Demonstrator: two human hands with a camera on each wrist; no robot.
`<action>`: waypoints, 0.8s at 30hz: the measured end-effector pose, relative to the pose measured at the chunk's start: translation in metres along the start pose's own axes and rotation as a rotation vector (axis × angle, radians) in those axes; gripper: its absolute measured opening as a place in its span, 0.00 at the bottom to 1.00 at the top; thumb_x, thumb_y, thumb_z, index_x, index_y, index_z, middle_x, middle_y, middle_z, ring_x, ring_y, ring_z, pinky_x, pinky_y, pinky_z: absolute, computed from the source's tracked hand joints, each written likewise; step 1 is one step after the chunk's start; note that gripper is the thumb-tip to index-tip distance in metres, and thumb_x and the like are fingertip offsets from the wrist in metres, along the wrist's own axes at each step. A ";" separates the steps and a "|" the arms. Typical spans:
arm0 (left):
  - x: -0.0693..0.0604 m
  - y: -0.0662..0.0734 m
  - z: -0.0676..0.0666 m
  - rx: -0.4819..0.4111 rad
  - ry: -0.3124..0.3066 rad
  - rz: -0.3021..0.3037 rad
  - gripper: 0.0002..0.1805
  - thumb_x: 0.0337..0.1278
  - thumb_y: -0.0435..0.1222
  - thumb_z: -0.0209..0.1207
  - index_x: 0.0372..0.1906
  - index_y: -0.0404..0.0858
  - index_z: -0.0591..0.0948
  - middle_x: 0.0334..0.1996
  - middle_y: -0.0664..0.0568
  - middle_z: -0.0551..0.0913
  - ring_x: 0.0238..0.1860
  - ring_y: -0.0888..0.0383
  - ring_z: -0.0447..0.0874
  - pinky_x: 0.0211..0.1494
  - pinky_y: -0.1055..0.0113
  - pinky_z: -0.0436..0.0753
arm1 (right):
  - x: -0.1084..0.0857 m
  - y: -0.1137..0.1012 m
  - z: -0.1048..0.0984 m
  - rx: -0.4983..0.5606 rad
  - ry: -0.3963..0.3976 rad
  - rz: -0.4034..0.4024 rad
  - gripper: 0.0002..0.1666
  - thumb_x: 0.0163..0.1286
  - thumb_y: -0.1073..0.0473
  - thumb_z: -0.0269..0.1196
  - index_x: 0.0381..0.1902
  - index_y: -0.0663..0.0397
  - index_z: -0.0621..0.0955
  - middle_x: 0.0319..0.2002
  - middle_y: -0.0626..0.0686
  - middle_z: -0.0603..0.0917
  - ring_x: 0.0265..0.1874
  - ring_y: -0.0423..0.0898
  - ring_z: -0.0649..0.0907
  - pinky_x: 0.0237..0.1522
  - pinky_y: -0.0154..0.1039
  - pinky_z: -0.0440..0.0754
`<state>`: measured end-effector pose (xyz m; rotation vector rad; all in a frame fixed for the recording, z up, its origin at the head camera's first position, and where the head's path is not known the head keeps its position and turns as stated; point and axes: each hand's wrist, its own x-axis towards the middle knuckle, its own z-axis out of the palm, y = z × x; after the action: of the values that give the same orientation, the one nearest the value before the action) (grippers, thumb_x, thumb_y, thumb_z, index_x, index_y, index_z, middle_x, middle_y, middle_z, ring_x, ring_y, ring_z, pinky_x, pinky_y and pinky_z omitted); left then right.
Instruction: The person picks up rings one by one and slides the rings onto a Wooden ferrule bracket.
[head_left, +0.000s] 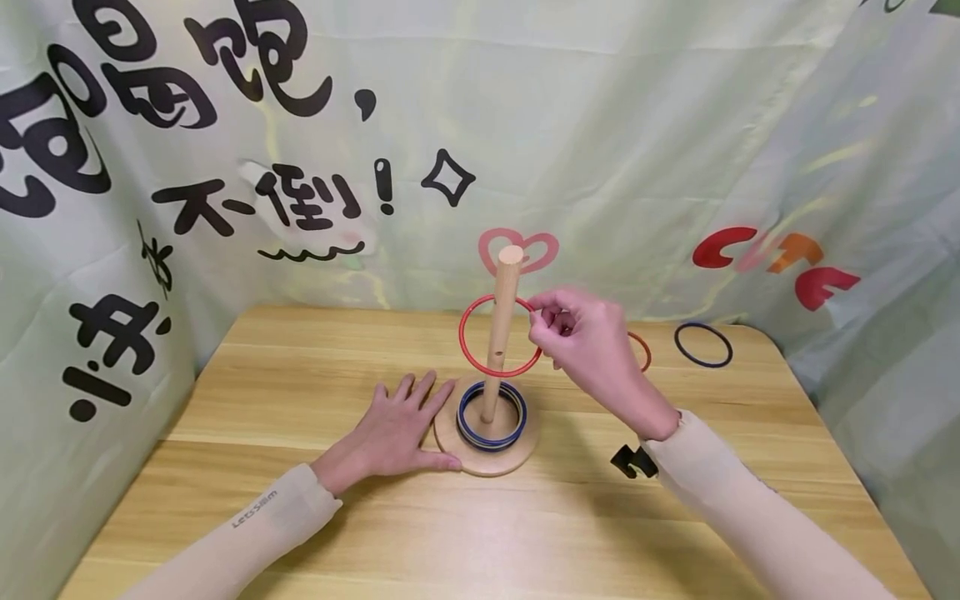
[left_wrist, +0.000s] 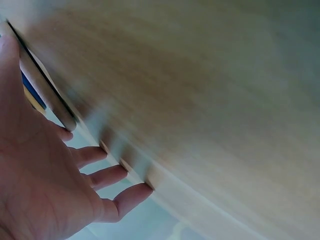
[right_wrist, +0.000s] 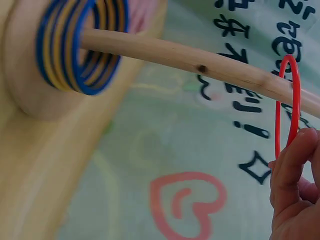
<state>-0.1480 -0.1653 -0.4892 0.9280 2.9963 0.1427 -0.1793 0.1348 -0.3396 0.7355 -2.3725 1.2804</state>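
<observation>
A wooden post (head_left: 501, 329) stands upright on a round wooden base (head_left: 487, 468). Several blue and yellow rings (right_wrist: 82, 82) lie stacked around its foot. My right hand (head_left: 588, 333) pinches the right side of a red ring (head_left: 500, 375) between thumb and fingers. In the right wrist view the post passes through this ring, well above the stack. My left hand (head_left: 393, 429) lies on the table with fingers spread, its thumb and forefinger at the left edge of the base. The left wrist view shows its palm side (left_wrist: 45, 170), with part of the base beyond.
An orange ring (head_left: 647, 354) lies on the table (head_left: 300, 375) at right, partly hidden behind my right hand. Farther right is a dark blue ring (head_left: 702, 363). A black clip-like piece (head_left: 632, 461) shows by my right cuff. Printed curtains (head_left: 637, 125) surround the table's back and sides.
</observation>
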 end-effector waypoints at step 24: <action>0.001 0.002 -0.004 -0.015 -0.008 0.000 0.69 0.54 0.84 0.54 0.88 0.41 0.61 0.82 0.32 0.63 0.76 0.25 0.66 0.61 0.22 0.70 | -0.051 0.060 0.051 0.022 -0.190 0.147 0.13 0.73 0.74 0.64 0.50 0.64 0.90 0.28 0.47 0.83 0.19 0.40 0.78 0.20 0.35 0.76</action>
<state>-0.1478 -0.1636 -0.4851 0.9246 2.9831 0.1612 -0.1760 0.1331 -0.4337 0.7307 -2.6107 1.3502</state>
